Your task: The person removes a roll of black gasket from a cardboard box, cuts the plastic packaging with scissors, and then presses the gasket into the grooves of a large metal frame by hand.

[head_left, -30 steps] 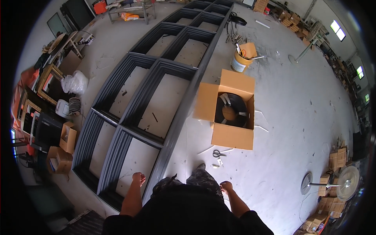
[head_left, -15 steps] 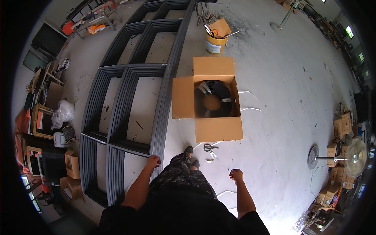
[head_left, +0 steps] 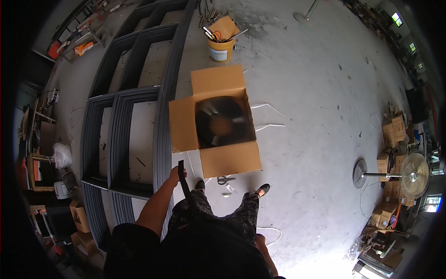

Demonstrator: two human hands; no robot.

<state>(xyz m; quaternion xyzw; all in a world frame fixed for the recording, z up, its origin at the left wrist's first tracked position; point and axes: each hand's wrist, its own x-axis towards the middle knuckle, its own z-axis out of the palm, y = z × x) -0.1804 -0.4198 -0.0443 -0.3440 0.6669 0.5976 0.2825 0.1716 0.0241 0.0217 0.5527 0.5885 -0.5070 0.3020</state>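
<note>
My left hand [head_left: 177, 175] is closed on a flat black strip [head_left: 185, 183] near the stack of dark grey frames. The strip's short end sticks up past my fingers, and the rest runs down towards my body, where it is lost against my dark clothes. Low beside my right leg is my right hand [head_left: 260, 240]; its fingers are mostly hidden. In front of me stands an open cardboard box [head_left: 231, 159] with its flaps folded out. A wide black coil [head_left: 220, 109] lies inside it, looking smeared.
Stacked dark grey frames [head_left: 163, 139] run along my left. Black-handled scissors [head_left: 226, 180] lie on the floor by my feet. A yellow bucket of tools [head_left: 220, 51] stands beyond the box. White strips [head_left: 270, 125] lie right of it, and a standing fan [head_left: 413, 176] is far right.
A black strip now shows in my left hand. My right hand has dropped back beside my leg. My right foot has stepped out to the right, and the coil now looks blurred.
</note>
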